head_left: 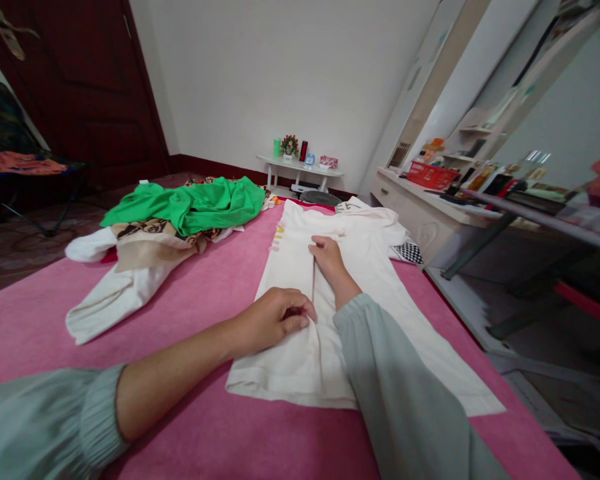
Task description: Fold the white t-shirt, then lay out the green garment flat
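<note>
A: A white wall [290,73] closes off the room, and a pink sheet [215,293] spreads below it. Where is the white T-shirt [375,267]?

B: On the sheet, straight ahead, with its left side turned inward so a loose edge runs lengthwise. The left hand [280,317] is curled, pinching that edge towards the hem. The right hand [329,263] has thumb and forefinger nearly together on it farther up (the contact is small, but it looks like a light pinch).

A: What makes this go well?

B: I'd keep both pinches in line, so the edge lies straight, and ease out creases without dragging the lower layer.

A: Anything in the way?

B: The black-and-white checkered piece [409,252] touching the shirt's right side could catch, I think. The green garment [190,207] lies heaped well apart on the left. A red basket [430,176] stands on the counter [397,200], off the sheet.
</note>
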The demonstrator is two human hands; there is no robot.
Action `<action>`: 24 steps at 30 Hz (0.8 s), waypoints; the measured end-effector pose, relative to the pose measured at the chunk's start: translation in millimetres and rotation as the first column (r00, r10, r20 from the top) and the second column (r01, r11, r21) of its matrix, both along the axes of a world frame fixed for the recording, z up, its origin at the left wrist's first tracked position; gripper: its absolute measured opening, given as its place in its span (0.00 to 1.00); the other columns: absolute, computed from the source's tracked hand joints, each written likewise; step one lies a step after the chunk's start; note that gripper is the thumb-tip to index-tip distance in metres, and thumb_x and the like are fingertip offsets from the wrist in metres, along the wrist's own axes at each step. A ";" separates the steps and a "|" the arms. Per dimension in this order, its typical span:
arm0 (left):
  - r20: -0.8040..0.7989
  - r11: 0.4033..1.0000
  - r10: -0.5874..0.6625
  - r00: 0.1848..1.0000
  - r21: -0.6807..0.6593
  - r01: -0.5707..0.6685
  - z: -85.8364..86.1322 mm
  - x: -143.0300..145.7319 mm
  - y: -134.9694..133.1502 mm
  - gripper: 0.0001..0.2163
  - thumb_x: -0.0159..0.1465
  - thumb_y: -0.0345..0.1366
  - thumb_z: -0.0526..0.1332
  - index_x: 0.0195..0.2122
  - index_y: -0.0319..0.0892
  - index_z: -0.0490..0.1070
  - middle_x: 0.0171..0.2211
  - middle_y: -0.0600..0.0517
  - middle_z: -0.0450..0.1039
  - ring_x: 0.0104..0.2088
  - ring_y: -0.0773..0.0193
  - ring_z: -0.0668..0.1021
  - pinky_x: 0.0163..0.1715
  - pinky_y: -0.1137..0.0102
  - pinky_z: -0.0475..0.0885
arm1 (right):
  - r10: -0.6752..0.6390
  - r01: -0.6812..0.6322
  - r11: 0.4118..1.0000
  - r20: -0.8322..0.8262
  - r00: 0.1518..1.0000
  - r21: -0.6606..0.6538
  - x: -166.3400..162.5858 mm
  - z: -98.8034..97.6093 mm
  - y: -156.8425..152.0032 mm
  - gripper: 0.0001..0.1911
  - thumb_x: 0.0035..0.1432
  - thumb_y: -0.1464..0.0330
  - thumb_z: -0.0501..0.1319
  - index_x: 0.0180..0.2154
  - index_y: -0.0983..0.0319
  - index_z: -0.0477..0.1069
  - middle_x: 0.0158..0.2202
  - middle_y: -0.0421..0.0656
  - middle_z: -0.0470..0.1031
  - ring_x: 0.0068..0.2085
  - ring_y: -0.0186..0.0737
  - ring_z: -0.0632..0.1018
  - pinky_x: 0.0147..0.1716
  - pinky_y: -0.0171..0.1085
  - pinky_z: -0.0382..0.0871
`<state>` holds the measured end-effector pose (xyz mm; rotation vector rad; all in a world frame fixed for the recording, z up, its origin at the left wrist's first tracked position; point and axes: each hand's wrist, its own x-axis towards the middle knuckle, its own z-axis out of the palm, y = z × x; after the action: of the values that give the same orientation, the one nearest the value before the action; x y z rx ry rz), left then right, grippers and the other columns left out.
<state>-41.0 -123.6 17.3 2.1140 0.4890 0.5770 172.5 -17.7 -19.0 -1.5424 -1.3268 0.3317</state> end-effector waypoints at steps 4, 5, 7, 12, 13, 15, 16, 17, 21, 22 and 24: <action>0.009 0.995 -0.002 1.000 -0.103 0.003 -0.2 -2.2 -3.2 0.11 0.60 0.33 0.61 0.45 0.40 0.70 0.31 0.54 0.71 0.30 0.70 0.72 0.31 0.76 0.66 | -0.007 0.014 0.999 0.136 0.991 -0.047 -2.0 -0.3 -3.8 0.20 0.46 0.70 0.63 0.44 0.63 0.76 0.38 0.43 0.77 0.37 0.40 0.75 0.47 0.42 0.69; -0.007 0.994 0.008 1.000 -0.111 -0.009 2.6 -3.7 -4.8 0.11 0.60 0.35 0.61 0.44 0.39 0.70 0.30 0.55 0.70 0.29 0.70 0.71 0.29 0.76 0.65 | -0.012 0.019 0.999 0.149 0.989 -0.047 -2.7 0.4 -4.9 0.21 0.47 0.70 0.62 0.45 0.63 0.76 0.39 0.43 0.77 0.37 0.39 0.75 0.46 0.41 0.69; -0.099 0.996 -0.003 0.995 -0.088 -0.006 10.9 -7.3 -10.1 0.09 0.60 0.39 0.62 0.38 0.40 0.72 0.26 0.56 0.69 0.25 0.71 0.70 0.25 0.77 0.63 | -0.019 0.026 0.999 0.142 0.990 -0.043 -3.5 2.2 -6.8 0.20 0.48 0.70 0.61 0.46 0.63 0.75 0.40 0.44 0.77 0.36 0.38 0.75 0.46 0.40 0.69; -0.350 0.973 -0.066 0.935 0.184 0.137 29.6 -14.0 -32.1 0.15 0.48 0.48 0.70 0.32 0.45 0.75 0.27 0.55 0.74 0.25 0.67 0.71 0.24 0.73 0.59 | -0.029 0.031 0.998 0.038 0.999 -0.047 -1.4 3.0 -9.6 0.17 0.49 0.69 0.61 0.42 0.63 0.77 0.34 0.41 0.77 0.36 0.37 0.75 0.43 0.39 0.70; -0.365 0.958 -0.056 0.929 0.243 0.153 30.7 -14.0 -36.0 0.15 0.46 0.46 0.71 0.33 0.46 0.75 0.28 0.55 0.74 0.26 0.66 0.72 0.24 0.72 0.59 | -0.027 0.028 0.998 0.020 0.999 -0.049 -1.1 2.5 -9.9 0.16 0.48 0.69 0.61 0.41 0.63 0.77 0.32 0.41 0.77 0.35 0.37 0.75 0.42 0.39 0.71; -0.374 0.940 -0.039 0.927 0.302 0.161 30.1 -12.4 -41.2 0.11 0.48 0.39 0.70 0.33 0.47 0.75 0.29 0.54 0.74 0.26 0.64 0.72 0.25 0.71 0.59 | -0.017 0.017 0.999 -0.005 1.000 -0.050 -1.1 1.7 -10.5 0.16 0.47 0.69 0.62 0.40 0.63 0.78 0.31 0.40 0.77 0.34 0.37 0.75 0.41 0.39 0.71; -0.368 0.942 -0.036 0.929 0.299 0.155 28.9 -11.3 -42.5 0.08 0.49 0.36 0.68 0.32 0.46 0.75 0.28 0.54 0.74 0.26 0.64 0.72 0.25 0.71 0.59 | -0.007 0.006 0.999 -0.013 1.000 -0.048 -1.4 1.7 -11.0 0.15 0.47 0.70 0.62 0.39 0.63 0.78 0.31 0.40 0.77 0.33 0.37 0.75 0.40 0.38 0.71; -0.355 0.950 -0.040 0.934 0.276 0.146 27.4 -10.2 -43.0 0.06 0.50 0.33 0.66 0.30 0.45 0.75 0.27 0.54 0.74 0.26 0.65 0.72 0.24 0.72 0.60 | 0.003 -0.004 0.999 -0.021 1.000 -0.040 -1.9 2.2 -11.8 0.15 0.46 0.70 0.62 0.39 0.63 0.78 0.30 0.40 0.77 0.33 0.37 0.76 0.39 0.38 0.71; -0.282 0.983 -0.161 0.946 0.037 0.179 23.9 -10.6 -41.8 0.03 0.53 0.29 0.62 0.28 0.42 0.74 0.24 0.55 0.71 0.22 0.70 0.70 0.22 0.76 0.61 | 0.001 -0.002 1.000 -0.017 1.000 -0.025 -5.0 7.5 -17.1 0.12 0.49 0.72 0.59 0.36 0.62 0.78 0.32 0.41 0.78 0.32 0.36 0.76 0.38 0.36 0.71; -0.267 0.979 -0.202 0.942 -0.039 0.199 24.4 -12.1 -41.2 0.02 0.54 0.30 0.62 0.28 0.41 0.74 0.23 0.55 0.70 0.22 0.71 0.70 0.22 0.77 0.62 | -0.024 0.024 0.999 0.018 1.000 -0.033 -6.0 9.2 -19.1 0.12 0.49 0.71 0.59 0.35 0.61 0.79 0.34 0.41 0.78 0.32 0.37 0.76 0.38 0.36 0.71; -0.248 0.944 -0.292 0.924 -0.229 0.237 27.2 -15.7 -39.5 0.03 0.56 0.33 0.62 0.29 0.40 0.74 0.22 0.55 0.69 0.22 0.71 0.71 0.22 0.77 0.63 | -0.103 0.110 0.993 0.131 0.986 -0.041 -8.3 12.3 -23.5 0.12 0.50 0.71 0.59 0.36 0.60 0.78 0.39 0.43 0.76 0.33 0.37 0.75 0.39 0.37 0.71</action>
<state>-56.7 -163.2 44.5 2.0344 0.3856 0.0689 164.2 -41.3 -6.6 -1.6923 -1.3373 0.2013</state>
